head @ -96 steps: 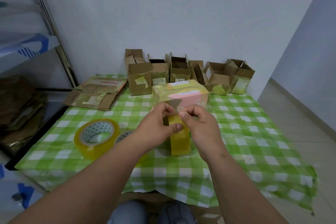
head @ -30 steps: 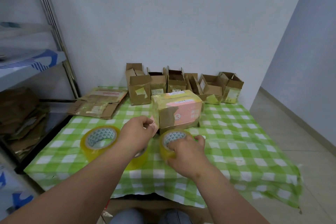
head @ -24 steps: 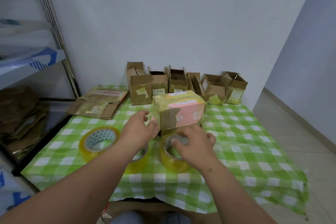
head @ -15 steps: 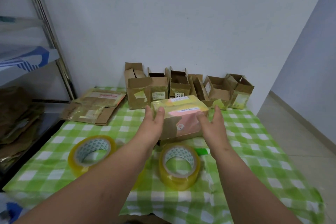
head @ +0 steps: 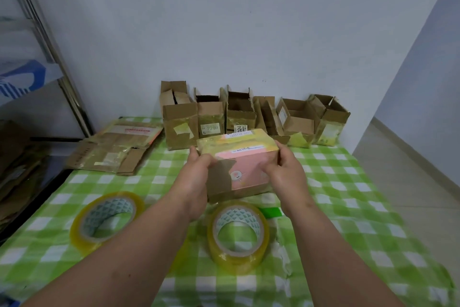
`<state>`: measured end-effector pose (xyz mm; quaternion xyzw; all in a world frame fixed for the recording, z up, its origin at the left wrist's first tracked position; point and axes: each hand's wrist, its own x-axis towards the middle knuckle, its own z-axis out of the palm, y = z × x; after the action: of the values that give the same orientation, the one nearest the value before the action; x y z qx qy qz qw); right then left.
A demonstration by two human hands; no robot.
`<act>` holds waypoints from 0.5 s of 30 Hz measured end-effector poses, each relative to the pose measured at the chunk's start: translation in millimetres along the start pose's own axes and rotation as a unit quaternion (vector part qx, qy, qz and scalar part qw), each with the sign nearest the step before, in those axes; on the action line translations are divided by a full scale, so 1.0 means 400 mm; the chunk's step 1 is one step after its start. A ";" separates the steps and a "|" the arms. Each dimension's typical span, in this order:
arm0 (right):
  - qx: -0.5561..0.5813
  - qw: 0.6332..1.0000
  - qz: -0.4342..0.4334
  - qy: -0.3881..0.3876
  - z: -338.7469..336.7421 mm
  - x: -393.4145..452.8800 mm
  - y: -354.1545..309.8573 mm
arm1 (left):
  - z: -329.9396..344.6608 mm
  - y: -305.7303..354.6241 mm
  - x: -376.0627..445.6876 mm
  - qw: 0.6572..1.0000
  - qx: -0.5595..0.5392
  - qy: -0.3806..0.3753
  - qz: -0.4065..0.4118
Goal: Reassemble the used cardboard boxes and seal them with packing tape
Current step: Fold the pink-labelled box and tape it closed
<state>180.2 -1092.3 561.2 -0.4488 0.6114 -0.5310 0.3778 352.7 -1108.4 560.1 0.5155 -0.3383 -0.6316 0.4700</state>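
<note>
Both hands, the left hand [head: 196, 177] and right hand [head: 281, 172], clasp the ends of the pink-labelled box [head: 240, 164], fingers curled round it. Judged step: handling a taped box; next, probably turning or setting it aside. A second ago the right hand gripped the tape roll [head: 237, 232], now lying just below them on the table [head: 348, 194].

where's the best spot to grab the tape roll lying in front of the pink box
Judging by its pose, come from above. The tape roll lies flat on the checked tablecloth with its core hole facing up, so hook fingers into the hole and put the thumb on the outer wall, pinching the ring's near side, clear of the pink box.
</note>
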 end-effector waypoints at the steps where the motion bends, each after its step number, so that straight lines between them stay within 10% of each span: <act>1: -0.012 1.000 -0.013 0.003 -0.008 0.000 -0.005 | -0.008 0.003 0.000 1.000 -0.014 -0.006 0.011; 8: 0.030 0.995 -0.092 0.030 -0.038 -0.004 -0.066 | -0.049 0.084 -0.012 0.996 -0.028 -0.020 0.083; 15: 0.116 0.986 -0.014 -0.118 -0.045 -0.031 -0.054 | -0.076 0.156 -0.021 0.993 0.051 0.102 0.014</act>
<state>170.4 -1075.6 585.3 -0.4700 0.4904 -0.5471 0.4891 397.7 -1119.4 612.4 0.5954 -0.3276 -0.5514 0.4838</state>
